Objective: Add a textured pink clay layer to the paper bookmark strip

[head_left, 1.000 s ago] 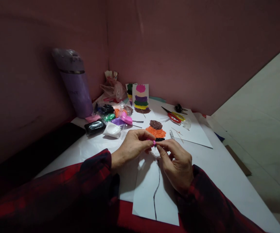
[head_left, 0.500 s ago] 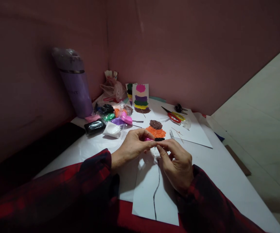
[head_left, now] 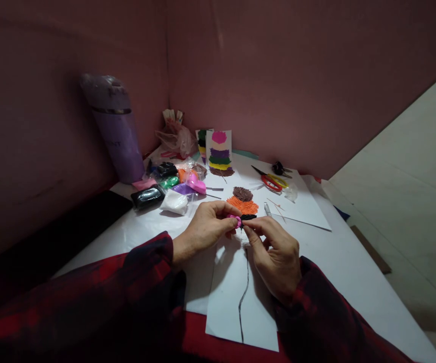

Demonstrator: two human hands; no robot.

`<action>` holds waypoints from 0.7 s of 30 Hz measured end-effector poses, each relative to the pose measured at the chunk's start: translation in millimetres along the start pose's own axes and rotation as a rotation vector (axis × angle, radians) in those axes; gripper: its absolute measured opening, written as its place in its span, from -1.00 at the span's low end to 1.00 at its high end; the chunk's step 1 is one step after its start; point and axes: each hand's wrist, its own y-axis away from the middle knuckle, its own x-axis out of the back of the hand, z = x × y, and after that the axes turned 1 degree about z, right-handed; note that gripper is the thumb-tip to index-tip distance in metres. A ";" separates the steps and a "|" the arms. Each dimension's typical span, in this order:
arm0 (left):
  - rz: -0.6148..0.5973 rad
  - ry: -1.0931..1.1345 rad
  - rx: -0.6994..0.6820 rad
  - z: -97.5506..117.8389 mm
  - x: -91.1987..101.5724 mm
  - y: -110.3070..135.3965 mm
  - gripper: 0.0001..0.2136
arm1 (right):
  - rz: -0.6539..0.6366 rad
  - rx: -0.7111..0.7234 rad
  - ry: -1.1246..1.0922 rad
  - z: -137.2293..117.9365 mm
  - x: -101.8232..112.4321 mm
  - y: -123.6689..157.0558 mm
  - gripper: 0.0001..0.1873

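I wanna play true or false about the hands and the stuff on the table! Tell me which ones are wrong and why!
1. The left hand pinches a pink piece. True.
2. The right hand holds the scissors. False: its fingertips are by the pink piece, and the scissors lie farther off.
3. The purple bottle is on the person's left side. True.
4. The black packet lies right of the white packet. False: it lies left of it.
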 end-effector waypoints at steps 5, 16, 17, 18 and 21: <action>0.017 0.016 -0.026 -2.3 1.4 -0.5 -0.84 | -0.002 0.005 -0.003 -0.6 0.1 -0.4 -0.86; 0.014 0.018 0.000 -1.5 1.7 1.6 -0.84 | 0.011 0.019 0.007 -0.6 0.3 -0.5 -0.86; 0.008 0.020 0.003 -1.9 1.9 1.6 -0.86 | 0.009 0.019 0.007 -0.5 0.3 -0.5 -0.86; 0.001 0.019 0.010 -2.3 2.0 1.6 -0.88 | 0.005 0.017 0.008 -0.3 0.2 -0.4 -0.86; -0.008 0.003 0.028 -2.3 1.8 1.4 -0.86 | 0.003 0.012 0.010 0.3 -0.2 0.0 -0.86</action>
